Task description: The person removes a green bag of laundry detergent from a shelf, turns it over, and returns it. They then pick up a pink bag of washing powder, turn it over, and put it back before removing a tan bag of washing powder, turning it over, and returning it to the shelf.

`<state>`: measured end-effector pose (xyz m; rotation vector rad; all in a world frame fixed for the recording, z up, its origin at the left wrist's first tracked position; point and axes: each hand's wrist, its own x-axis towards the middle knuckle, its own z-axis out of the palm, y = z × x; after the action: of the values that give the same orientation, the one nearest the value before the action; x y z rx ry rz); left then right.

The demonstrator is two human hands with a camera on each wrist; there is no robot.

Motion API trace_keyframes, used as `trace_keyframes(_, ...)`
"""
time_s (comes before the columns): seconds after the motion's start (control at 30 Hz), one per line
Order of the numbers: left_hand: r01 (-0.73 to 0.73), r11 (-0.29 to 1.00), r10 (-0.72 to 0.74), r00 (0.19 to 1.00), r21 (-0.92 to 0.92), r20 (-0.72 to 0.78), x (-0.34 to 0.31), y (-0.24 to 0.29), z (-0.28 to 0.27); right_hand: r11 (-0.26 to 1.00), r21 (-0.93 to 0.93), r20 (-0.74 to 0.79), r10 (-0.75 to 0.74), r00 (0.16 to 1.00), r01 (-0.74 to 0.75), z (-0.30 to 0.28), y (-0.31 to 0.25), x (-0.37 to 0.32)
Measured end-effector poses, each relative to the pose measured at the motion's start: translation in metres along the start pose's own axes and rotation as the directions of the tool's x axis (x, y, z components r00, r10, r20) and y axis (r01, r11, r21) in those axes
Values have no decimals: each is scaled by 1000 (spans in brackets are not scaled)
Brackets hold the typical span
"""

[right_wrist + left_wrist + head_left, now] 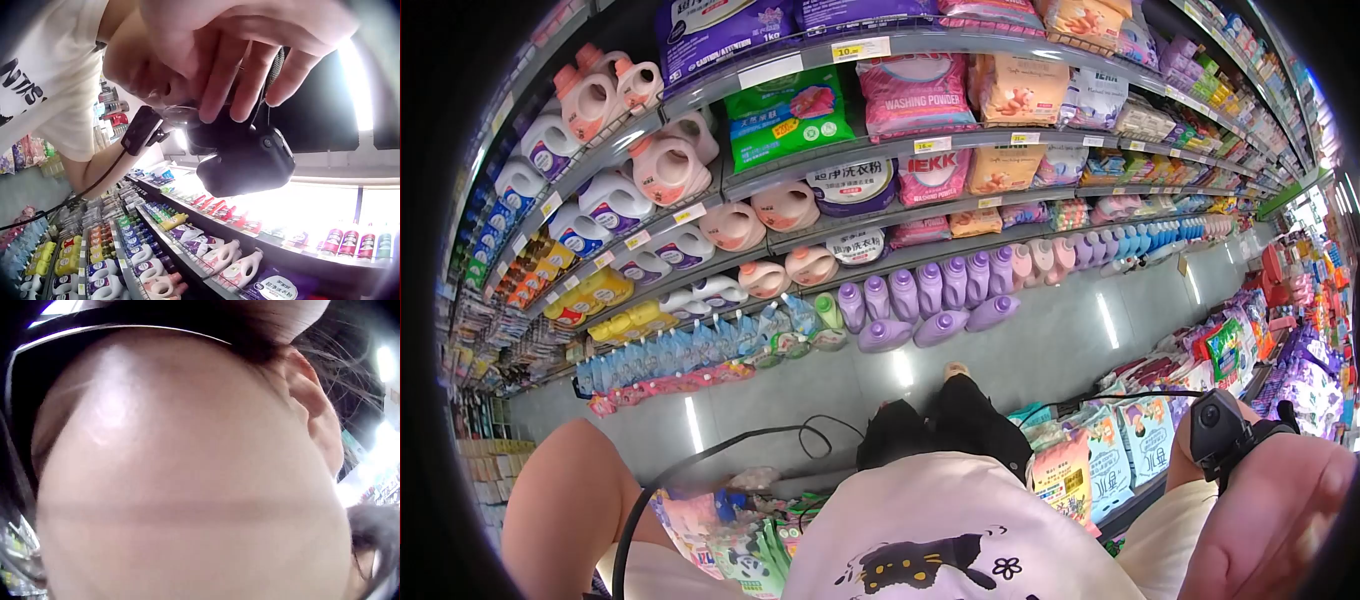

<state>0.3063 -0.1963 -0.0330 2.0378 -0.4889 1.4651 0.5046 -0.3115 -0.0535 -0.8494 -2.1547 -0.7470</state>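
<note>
Both arms are raised and bent beside the head. In the right wrist view my right hand (250, 37) is up at a black head-worn camera (250, 162). Its fingers reach down over the device's upper edge beside a strap (275, 69); the thumb is hidden. My left hand (290, 315) shows only as a strip of skin at the top of the left wrist view, above a black headband (69, 331), its fingers out of sight. The person's head fills most of that view. A wrist camera (1218, 425) sits on the right wrist, another small camera (142, 131) across on the left.
Shop shelves hold washing powder bags (915, 95) and detergent bottles (590, 100). Purple bottles (925, 290) stand on the grey floor (820, 385) before them. Packaged goods (1115, 450) lie behind the person. A black cable (700, 455) loops across the body.
</note>
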Motion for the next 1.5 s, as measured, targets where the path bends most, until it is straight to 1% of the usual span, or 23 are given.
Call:
trace_keyframes(0.33,-46,999,46,999,0,-28,33,-76,62,998,-6,-30,-55,998,55,-45,80,-60)
trace_keyframes(0.4,-49,999,50,998,13,-37,46,-99,82,989,76,12,-127,992,125,-51,116,-81)
trace_keyframes(0.47,-56,998,58,997,31,-57,62,-124,105,884,171,15,-443,896,434,-51,183,-102)
trace_keyframes(0.53,-56,997,60,995,54,-80,77,-149,126,910,109,224,-414,882,400,-75,226,-120)
trace_keyframes(0.6,-59,995,68,991,80,-114,94,-173,144,976,33,305,-213,928,214,-83,258,-141)
trace_keyframes(0.63,-55,994,69,988,99,-138,100,-182,150,961,80,298,-276,914,264,-81,286,-142)
trace_keyframes(0.67,-55,991,74,984,119,-160,106,-191,156,948,150,141,-302,943,282,-74,312,-145)
trace_keyframes(0.73,-51,985,84,975,165,-204,119,-201,166,909,232,34,-363,931,346,-58,358,-145)
trace_keyframes(0.87,0,972,80,941,235,-330,136,-215,173,898,329,52,-325,944,291,-18,418,-141)
trace_keyframes(0.93,39,967,68,913,253,-401,140,-221,170,864,459,86,-275,957,207,17,444,-142)
trace_keyframes(1.03,166,958,-27,864,234,-503,137,-241,158,779,620,147,-4,989,-89,75,472,-138)
trace_keyframes(1.07,247,943,-96,842,221,-531,134,-253,149,670,696,217,147,965,-258,97,479,-136)
trace_keyframes(1.1,349,912,-180,813,215,-554,128,-270,139,480,769,321,282,904,-422,125,491,-137)
trace_keyframes(1.13,495,814,-289,798,303,-528,120,-291,125,369,807,351,330,876,-462,158,508,-135)
trace_keyframes(1.2,654,739,-496,690,162,-527,107,-322,109,107,832,444,460,769,-544,211,537,-130)
trace_keyframes(1.23,686,707,-533,677,172,-508,96,-342,98,39,833,441,555,705,-552,243,549,-127)
trace_keyframes(1.27,743,634,-572,637,215,-517,86,-361,87,286,732,376,588,716,-619,279,572,-129)
trace_keyframes(1.3,773,539,-586,630,335,-509,75,-382,77,415,658,280,640,716,-629,310,584,-130)
trace_keyframes(1.33,790,505,-596,611,349,-521,63,-404,71,531,561,175,674,718,-635,328,593,-126)
trace_keyframes(1.37,797,510,-630,602,324,-490,48,-430,61,648,345,132,683,718,-679,333,597,-118)
trace_keyframes(1.4,800,419,-642,595,430,-482,31,-454,50,718,100,93,683,725,-689,338,600,-111)
trace_keyframes(1.43,800,447,-638,598,399,-485,17,-477,46,698,59,130,704,699,-714,353,606,-108)
trace_keyframes(1.5,759,393,-610,637,519,-470,-10,-518,34,536,-5,246,819,519,-844,369,606,-95)
